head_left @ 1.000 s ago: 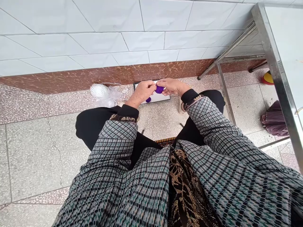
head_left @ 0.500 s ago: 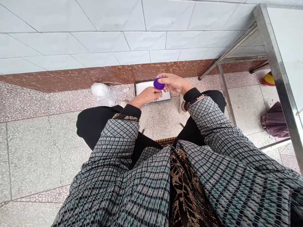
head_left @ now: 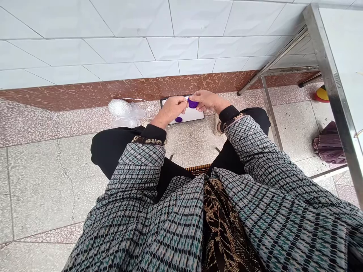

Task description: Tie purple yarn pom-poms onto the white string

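Note:
My right hand [head_left: 208, 100] is closed round a small ball of purple yarn [head_left: 193, 103], its strands visible between the thumb and fingers. At the ball's left side, the fingertips of my left hand [head_left: 173, 108] are pinched together; whatever they grip is too small to make out. Both hands are over a white tray or board with a dark rim [head_left: 193, 119] on the floor by the wall. A second purple piece [head_left: 178, 119], round and flat-looking, shows on it just below my left hand.
White cord in a clear plastic bag [head_left: 124, 111] lies left of the tray. On the right stands a metal-framed table [head_left: 326, 56], with a dark purple bundle [head_left: 330, 143] and a yellow, red and black object [head_left: 322, 94] beyond its legs. A tiled wall [head_left: 172, 49] rises in front.
My left hand has lifted slightly and now pinches at the ball's left side. The ball has moved a little right and down with my right hand. The second purple piece has come into view.

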A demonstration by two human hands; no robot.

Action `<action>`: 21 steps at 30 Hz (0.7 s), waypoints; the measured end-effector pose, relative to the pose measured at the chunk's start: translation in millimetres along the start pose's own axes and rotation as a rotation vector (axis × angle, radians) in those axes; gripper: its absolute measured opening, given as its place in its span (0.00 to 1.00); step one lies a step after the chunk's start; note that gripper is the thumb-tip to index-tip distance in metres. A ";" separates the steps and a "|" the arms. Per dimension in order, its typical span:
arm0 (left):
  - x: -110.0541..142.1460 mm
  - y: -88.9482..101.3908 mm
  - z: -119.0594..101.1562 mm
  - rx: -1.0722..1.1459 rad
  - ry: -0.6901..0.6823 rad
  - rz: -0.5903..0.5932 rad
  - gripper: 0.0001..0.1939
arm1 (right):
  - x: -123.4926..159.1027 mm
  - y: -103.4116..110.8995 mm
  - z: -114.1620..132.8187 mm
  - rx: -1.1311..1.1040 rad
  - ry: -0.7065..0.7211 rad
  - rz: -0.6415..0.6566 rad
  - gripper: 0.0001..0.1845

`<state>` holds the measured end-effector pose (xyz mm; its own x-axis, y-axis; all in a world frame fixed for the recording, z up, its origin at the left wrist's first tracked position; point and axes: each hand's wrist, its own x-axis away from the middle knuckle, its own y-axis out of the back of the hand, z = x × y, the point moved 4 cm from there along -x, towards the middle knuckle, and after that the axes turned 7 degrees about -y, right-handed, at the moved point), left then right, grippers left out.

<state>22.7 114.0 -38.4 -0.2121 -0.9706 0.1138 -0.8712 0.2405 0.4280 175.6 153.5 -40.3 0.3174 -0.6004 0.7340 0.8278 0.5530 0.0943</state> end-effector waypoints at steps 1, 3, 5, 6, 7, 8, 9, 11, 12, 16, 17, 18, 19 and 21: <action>0.8 -1.1 -2.7 0.002 -0.014 0.003 0.08 | 0.3 -0.7 0.5 -0.070 -0.006 -0.009 0.13; 2.1 -4.3 -6.2 -0.016 -0.042 0.022 0.07 | 1.3 -2.6 1.0 -0.161 -0.028 -0.021 0.13; 3.1 -8.9 -5.5 -0.053 -0.056 0.057 0.07 | 2.8 -4.3 2.4 -0.217 -0.036 -0.031 0.14; 3.4 -11.4 -3.5 -0.073 -0.054 0.079 0.08 | 3.9 -4.6 3.9 -0.240 -0.025 -0.036 0.14; 3.5 -13.9 -0.3 -0.090 -0.046 0.105 0.08 | 5.3 -4.4 5.8 -0.261 -0.005 -0.041 0.14; 3.2 -16.2 3.6 -0.104 -0.033 0.134 0.08 | 7.0 -3.8 8.1 -0.274 0.020 -0.041 0.14; 2.7 -18.0 8.2 -0.116 -0.016 0.161 0.08 | 8.9 -2.7 10.5 -0.275 0.048 -0.035 0.14; 0.5 -19.5 17.7 -0.134 0.026 0.202 0.08 | 12.7 -0.4 14.3 -0.224 0.089 0.006 0.14; -1.1 -18.8 22.3 -0.144 0.053 0.205 0.08 | 14.1 0.4 15.0 -0.170 0.095 0.042 0.14; -7.8 -8.3 28.9 -0.179 0.077 0.097 0.08 | 15.2 0.5 9.4 0.152 0.057 0.190 0.09; -8.4 -5.7 27.2 -0.180 0.061 0.069 0.09 | 14.2 -0.1 6.7 0.232 0.041 0.203 0.09; -8.3 -3.8 24.6 -0.175 0.045 0.051 0.09 | 12.7 -0.6 4.1 0.301 0.023 0.201 0.09; -7.5 -2.7 21.6 -0.164 0.036 0.042 0.10 | 10.9 -1.1 1.7 0.353 0.001 0.185 0.10; -4.4 -2.0 15.2 -0.126 0.042 0.038 0.10 | 7.0 -1.5 -1.5 0.376 -0.036 0.124 0.11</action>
<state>18.6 117.6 -53.4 -0.2226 -0.9603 0.1679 -0.8001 0.2784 0.5313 177.2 147.5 -36.4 0.3820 -0.4987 0.7781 0.5552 0.7969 0.2382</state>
